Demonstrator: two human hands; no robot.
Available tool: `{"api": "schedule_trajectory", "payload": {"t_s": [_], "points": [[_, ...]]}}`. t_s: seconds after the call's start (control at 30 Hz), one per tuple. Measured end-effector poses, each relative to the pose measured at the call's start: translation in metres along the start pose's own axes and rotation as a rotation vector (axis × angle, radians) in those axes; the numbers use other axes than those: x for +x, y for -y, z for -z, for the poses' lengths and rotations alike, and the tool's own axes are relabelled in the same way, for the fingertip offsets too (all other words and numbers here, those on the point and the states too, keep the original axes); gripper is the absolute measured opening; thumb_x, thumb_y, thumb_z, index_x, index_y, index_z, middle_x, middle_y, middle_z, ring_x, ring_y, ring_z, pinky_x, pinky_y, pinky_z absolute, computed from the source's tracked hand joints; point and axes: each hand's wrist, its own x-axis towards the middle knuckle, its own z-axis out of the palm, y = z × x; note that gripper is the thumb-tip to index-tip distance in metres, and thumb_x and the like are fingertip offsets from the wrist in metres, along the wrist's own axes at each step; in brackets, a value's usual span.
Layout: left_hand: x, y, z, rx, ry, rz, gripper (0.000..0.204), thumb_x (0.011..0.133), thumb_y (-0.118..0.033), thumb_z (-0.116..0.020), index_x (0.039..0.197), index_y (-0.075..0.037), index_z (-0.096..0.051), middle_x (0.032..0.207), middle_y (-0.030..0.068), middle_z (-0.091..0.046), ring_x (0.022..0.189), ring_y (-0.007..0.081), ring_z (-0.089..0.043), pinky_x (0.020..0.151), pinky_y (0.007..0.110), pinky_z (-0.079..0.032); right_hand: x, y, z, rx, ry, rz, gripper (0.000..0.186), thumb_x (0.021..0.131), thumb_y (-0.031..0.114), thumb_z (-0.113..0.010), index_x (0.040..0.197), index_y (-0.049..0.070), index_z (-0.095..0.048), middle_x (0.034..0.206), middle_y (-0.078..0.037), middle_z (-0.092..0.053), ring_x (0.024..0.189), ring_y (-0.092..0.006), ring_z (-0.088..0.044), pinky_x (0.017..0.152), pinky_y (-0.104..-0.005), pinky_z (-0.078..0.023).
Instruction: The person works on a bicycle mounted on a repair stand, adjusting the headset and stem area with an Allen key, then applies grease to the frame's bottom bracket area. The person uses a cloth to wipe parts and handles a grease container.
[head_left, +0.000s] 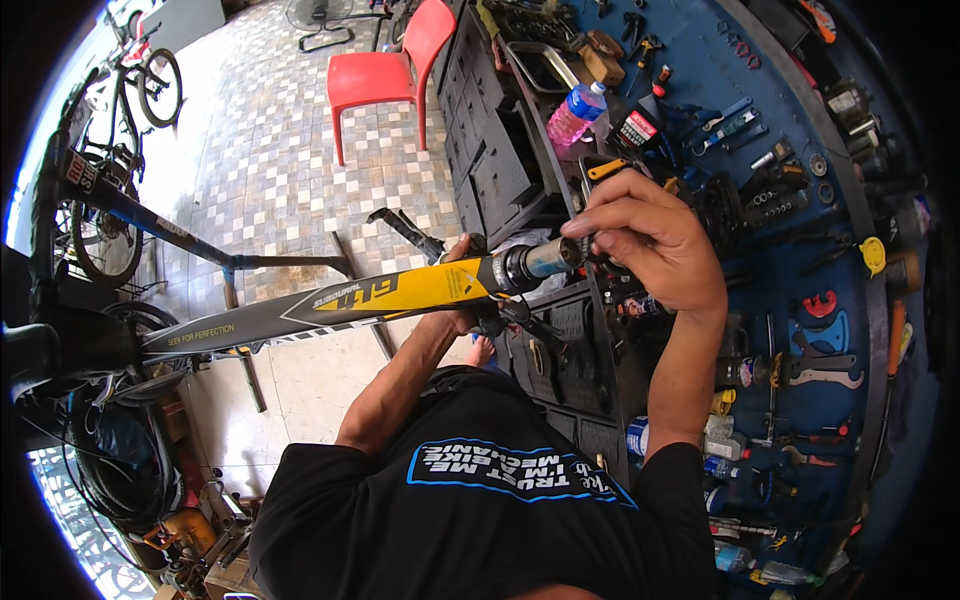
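A black and yellow bike frame (pixel 400 293) spans the view from the left edge to the middle. At its right end, a bare metal tube (pixel 548 258) sticks out past a black ring (pixel 513 270). My left hand (pixel 458 318) is wrapped around the frame near that end, mostly hidden behind it. My right hand (pixel 650 232) is closed, with thumb and fingertips pinched together just beside the tube's open end. Whatever lies between those fingertips is too small and covered to make out.
A workbench with a blue tool board (pixel 740 290) runs along the right, crowded with wrenches. On it stands a bottle of pink liquid (pixel 577 115). Dark drawers (pixel 500 180) line its side. A red chair (pixel 385 85) stands ahead; bikes (pixel 120 130) are at far left.
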Motion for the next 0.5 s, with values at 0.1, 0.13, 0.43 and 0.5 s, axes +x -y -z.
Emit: {"api": "schedule_trajectory", "payload": {"t_s": [0.1, 0.13, 0.43, 0.5], "points": [[0.001, 0.003, 0.001, 0.027, -0.097, -0.034, 0.059, 0.096, -0.067, -0.059, 0.106, -0.009, -0.069, 0.087, 0.0084, -0.075, 0.07, 0.0232, -0.072, 0.057, 0.038, -0.058, 0.013, 0.005, -0.005, -0.188, 0.041, 0.081, 0.013, 0.09, 0.0, -0.076, 0.103, 0.001, -0.076, 0.098, -0.008, -0.074, 0.089, -0.0171, -0.07, 0.077, -0.03, -0.054], [0.0, 0.003, 0.0, 0.034, -0.132, -0.05, 0.058, 0.096, -0.066, -0.06, 0.104, -0.009, -0.069, 0.086, 0.008, -0.074, 0.069, 0.023, -0.072, 0.057, 0.038, -0.057, 0.014, 0.006, -0.004, -0.169, 0.035, 0.019, 0.013, 0.09, 0.0, -0.076, 0.102, 0.001, -0.076, 0.098, -0.008, -0.075, 0.088, -0.0177, -0.07, 0.076, -0.0304, -0.054], [-0.002, 0.001, -0.003, 0.056, -0.091, -0.033, 0.051, 0.096, -0.065, -0.061, 0.103, -0.015, -0.068, 0.089, 0.0049, -0.074, 0.073, 0.0209, -0.072, 0.061, 0.039, -0.058, 0.022, 0.005, 0.004, -0.231, 0.155, 0.051, 0.012, 0.088, 0.0, -0.078, 0.099, 0.002, -0.076, 0.093, -0.007, -0.075, 0.083, -0.0198, -0.072, 0.071, -0.0306, -0.055], [-0.001, 0.001, -0.001, 0.05, -0.09, -0.024, 0.052, 0.096, -0.065, -0.061, 0.104, -0.014, -0.068, 0.09, 0.0054, -0.074, 0.074, 0.0214, -0.072, 0.062, 0.039, -0.058, 0.023, 0.004, 0.006, -0.298, 0.145, 0.086, 0.012, 0.088, -0.001, -0.077, 0.099, 0.003, -0.077, 0.093, -0.007, -0.075, 0.084, -0.0203, -0.072, 0.071, -0.0309, -0.055]]}}
